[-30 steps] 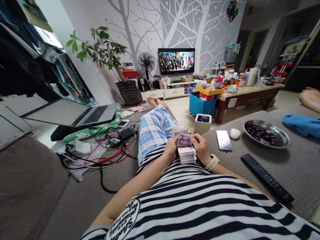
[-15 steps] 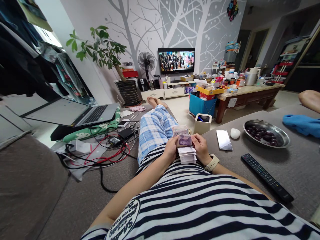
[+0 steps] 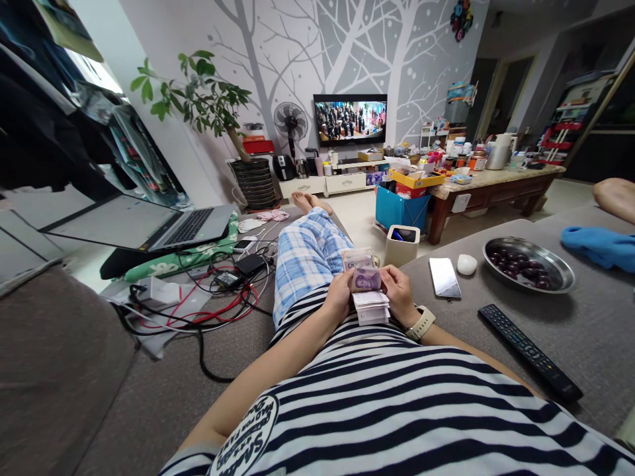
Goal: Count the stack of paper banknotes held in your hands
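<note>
Over my lap, my left hand [image 3: 339, 295] and my right hand [image 3: 398, 291] grip a purple banknote [image 3: 366, 279] by its two sides, the fingers closed on it. Behind its top edge, pinkish banknotes [image 3: 358, 258] with a figure 5 stick up against my checked trousers; which hand bears them I cannot tell. Just below the purple note, several pale banknotes [image 3: 372, 308] overlap in a stepped stack on my striped shirt. A pale watch [image 3: 421, 323] is on my right wrist. My thumbs show at the note's edges, while most other fingers are hidden behind it.
To the right on the sofa are a phone [image 3: 444, 277], a white case [image 3: 466, 265], a remote [image 3: 530, 352] and a steel bowl [image 3: 570, 281] of dark fruit. Tangled cables [image 3: 198, 320] and a laptop [image 3: 196, 225] lie left. A bin [image 3: 401, 251] stands beyond my hands.
</note>
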A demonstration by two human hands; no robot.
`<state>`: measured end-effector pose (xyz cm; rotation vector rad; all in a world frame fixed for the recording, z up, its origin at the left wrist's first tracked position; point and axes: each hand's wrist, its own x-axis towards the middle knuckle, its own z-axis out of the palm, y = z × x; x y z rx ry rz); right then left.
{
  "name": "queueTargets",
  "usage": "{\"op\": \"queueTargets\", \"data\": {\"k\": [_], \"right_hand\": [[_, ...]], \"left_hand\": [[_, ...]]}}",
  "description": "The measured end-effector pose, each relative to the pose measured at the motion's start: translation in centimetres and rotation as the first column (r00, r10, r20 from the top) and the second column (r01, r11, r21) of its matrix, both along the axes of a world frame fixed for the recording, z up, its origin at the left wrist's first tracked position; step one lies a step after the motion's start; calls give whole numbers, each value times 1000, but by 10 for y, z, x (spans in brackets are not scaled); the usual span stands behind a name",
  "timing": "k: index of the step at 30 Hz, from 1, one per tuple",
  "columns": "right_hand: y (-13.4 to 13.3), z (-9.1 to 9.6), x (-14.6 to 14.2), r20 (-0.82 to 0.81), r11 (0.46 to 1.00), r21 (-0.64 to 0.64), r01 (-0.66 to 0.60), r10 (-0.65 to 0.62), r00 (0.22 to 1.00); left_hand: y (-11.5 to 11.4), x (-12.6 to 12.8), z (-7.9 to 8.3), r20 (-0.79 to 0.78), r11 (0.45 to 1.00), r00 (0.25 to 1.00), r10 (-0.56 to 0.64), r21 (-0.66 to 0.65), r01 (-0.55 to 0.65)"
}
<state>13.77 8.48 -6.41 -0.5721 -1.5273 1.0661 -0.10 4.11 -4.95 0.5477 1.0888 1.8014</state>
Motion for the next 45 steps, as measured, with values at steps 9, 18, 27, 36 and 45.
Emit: {"op": "queueTargets", "data": {"k": [9, 18, 27, 36, 45], "right_hand": [[6, -3, -4, -32, 998, -58, -24, 22, 999], [6, -1, -5, -53, 992, -119, -37, 31, 998], [10, 1, -5, 44, 995, -81, 62, -59, 997], [13, -1, -6, 65, 995, -65, 80, -75, 995], [3, 5, -3, 3, 997, -58, 49, -49, 999]], "left_hand": [[0, 0, 2, 54, 996, 995, -83, -14, 84], [1, -1, 1, 39, 993, 993, -112, 26, 111], [10, -3, -7, 7, 993, 993, -114, 5, 114], [4, -1, 3, 57, 994, 992, -112, 12, 111], [-1, 4, 13, 78, 999, 996, -41, -19, 42]]}}
